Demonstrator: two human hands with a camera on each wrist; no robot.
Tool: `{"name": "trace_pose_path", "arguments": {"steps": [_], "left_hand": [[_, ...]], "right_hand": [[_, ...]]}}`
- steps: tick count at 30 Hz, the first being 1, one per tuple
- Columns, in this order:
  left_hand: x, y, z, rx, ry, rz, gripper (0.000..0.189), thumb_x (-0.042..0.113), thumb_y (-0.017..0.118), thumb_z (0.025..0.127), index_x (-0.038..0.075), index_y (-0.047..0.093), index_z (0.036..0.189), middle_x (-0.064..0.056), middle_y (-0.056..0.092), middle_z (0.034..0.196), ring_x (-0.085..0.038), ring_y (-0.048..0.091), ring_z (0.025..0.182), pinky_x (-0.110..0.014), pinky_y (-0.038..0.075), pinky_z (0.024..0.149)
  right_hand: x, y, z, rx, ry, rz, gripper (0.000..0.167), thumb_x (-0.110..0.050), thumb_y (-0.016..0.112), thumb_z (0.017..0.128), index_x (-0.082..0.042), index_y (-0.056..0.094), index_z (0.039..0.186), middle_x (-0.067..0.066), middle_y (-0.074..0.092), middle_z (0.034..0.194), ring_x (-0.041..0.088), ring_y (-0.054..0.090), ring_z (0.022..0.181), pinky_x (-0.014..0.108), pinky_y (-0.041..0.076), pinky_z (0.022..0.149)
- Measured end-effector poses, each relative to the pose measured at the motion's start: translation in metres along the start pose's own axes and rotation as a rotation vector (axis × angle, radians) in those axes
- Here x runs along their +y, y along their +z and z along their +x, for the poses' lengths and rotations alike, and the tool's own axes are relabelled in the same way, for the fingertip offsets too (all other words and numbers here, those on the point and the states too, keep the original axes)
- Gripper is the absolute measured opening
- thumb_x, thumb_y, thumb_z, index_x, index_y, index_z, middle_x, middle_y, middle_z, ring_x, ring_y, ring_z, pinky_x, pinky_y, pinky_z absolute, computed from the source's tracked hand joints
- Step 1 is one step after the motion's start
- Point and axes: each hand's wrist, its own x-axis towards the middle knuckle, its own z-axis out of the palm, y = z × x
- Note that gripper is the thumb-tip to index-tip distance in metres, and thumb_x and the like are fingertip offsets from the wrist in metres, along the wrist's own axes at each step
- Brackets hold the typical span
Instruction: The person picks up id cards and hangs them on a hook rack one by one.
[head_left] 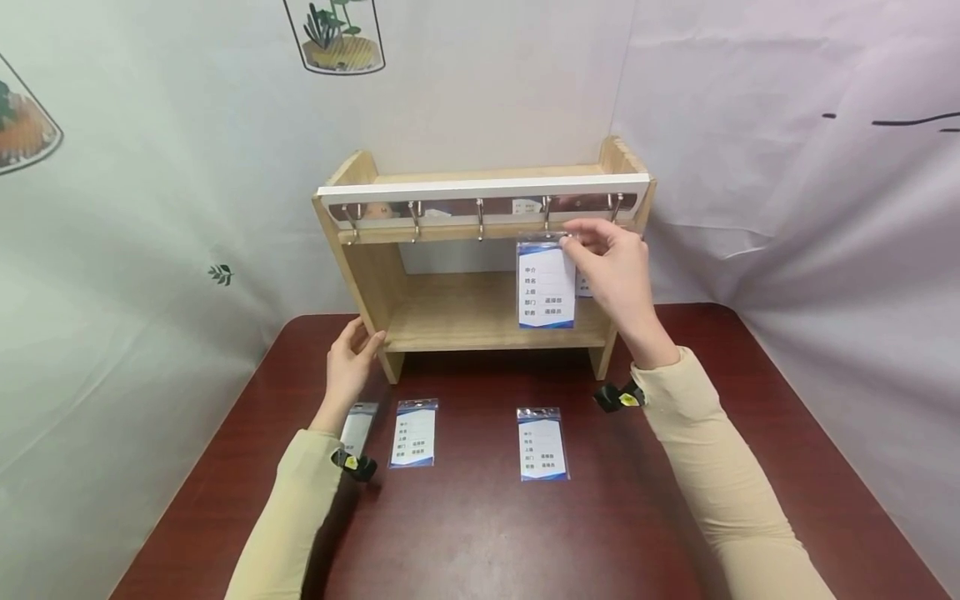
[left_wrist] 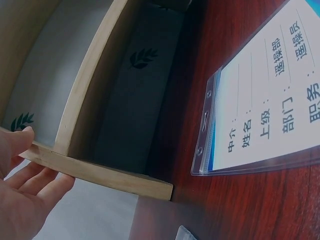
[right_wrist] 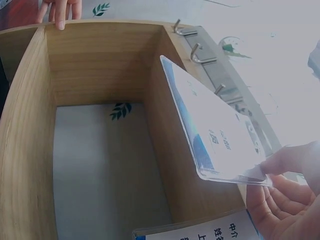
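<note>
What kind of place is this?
Probably an indoor tabletop workspace, though I can't tell whose. There's a dark red table, wrinkled pale hangings around it, and a wooden shelf with metal hooks.

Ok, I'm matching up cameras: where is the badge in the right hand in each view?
Head: the held badge is right of centre, pinched by the right hand.
Left wrist: not in it; another badge lies on the table there.
Right wrist: the held badge slants right of centre.
Shared landmark: the left hand, gripping the wooden shelf.
</note>
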Motion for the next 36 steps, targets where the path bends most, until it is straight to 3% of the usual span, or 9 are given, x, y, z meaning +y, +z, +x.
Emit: {"name": "trace_pose_path", "arguments": {"steps": [4, 23, 26, 28, 33, 36], "left_hand": [[0.007, -0.001, -0.002, -0.002, 0.004, -0.007, 0.045, 0.007, 0.065, 0.099, -0.004, 0.052, 0.141, -0.028, 0.060, 0.133, -0.039, 0.061, 0.120, -0.036, 0.057, 0.090], [0.005, 0.000, -0.002, 0.003, -0.016, -0.008, 0.045, 0.008, 0.065, 0.099, -0.003, 0.053, 0.141, -0.026, 0.061, 0.132, -0.039, 0.062, 0.117, -0.042, 0.056, 0.092], [0.006, 0.000, -0.002, 0.007, -0.011, -0.005, 0.045, 0.008, 0.065, 0.099, -0.003, 0.053, 0.141, -0.026, 0.062, 0.132, -0.039, 0.063, 0.117, -0.040, 0.057, 0.091], [0.007, 0.001, -0.003, 0.007, -0.009, -0.006, 0.045, 0.008, 0.064, 0.099, -0.003, 0.053, 0.141, -0.026, 0.061, 0.132, -0.039, 0.063, 0.117, -0.040, 0.057, 0.092], [0.003, 0.001, -0.002, -0.010, -0.019, -0.010, 0.046, 0.007, 0.064, 0.100, -0.004, 0.051, 0.142, -0.027, 0.061, 0.132, -0.040, 0.062, 0.117, -0.040, 0.057, 0.092], [-0.008, 0.001, 0.007, -0.006, -0.012, -0.023, 0.047, 0.008, 0.065, 0.099, -0.003, 0.052, 0.142, -0.026, 0.060, 0.133, -0.039, 0.062, 0.118, -0.040, 0.057, 0.092]], "right_hand": [[-0.002, -0.001, 0.001, -0.003, -0.008, -0.004, 0.022, -0.018, 0.073, 0.093, -0.008, 0.077, 0.112, 0.009, 0.074, 0.092, 0.011, 0.064, 0.076, 0.020, 0.046, 0.067], [-0.003, 0.001, -0.001, -0.012, -0.033, -0.051, 0.022, -0.015, 0.071, 0.094, -0.005, 0.075, 0.114, 0.011, 0.073, 0.094, 0.016, 0.065, 0.080, 0.020, 0.049, 0.068], [-0.003, 0.002, 0.000, -0.008, -0.048, -0.066, 0.022, -0.014, 0.071, 0.095, -0.004, 0.074, 0.114, 0.012, 0.073, 0.095, 0.019, 0.066, 0.082, 0.024, 0.052, 0.071], [-0.002, 0.002, 0.001, -0.007, -0.057, -0.080, 0.022, -0.014, 0.070, 0.095, -0.004, 0.074, 0.115, 0.012, 0.074, 0.096, 0.020, 0.068, 0.084, 0.027, 0.051, 0.079], [0.001, 0.003, 0.001, -0.005, -0.063, -0.096, 0.022, -0.014, 0.069, 0.097, -0.004, 0.073, 0.116, 0.014, 0.075, 0.100, 0.023, 0.071, 0.087, 0.028, 0.052, 0.081], [0.002, 0.003, 0.003, 0.005, -0.076, -0.099, 0.022, -0.013, 0.069, 0.096, -0.004, 0.074, 0.115, 0.014, 0.075, 0.099, 0.024, 0.071, 0.087, 0.023, 0.053, 0.073]]}}
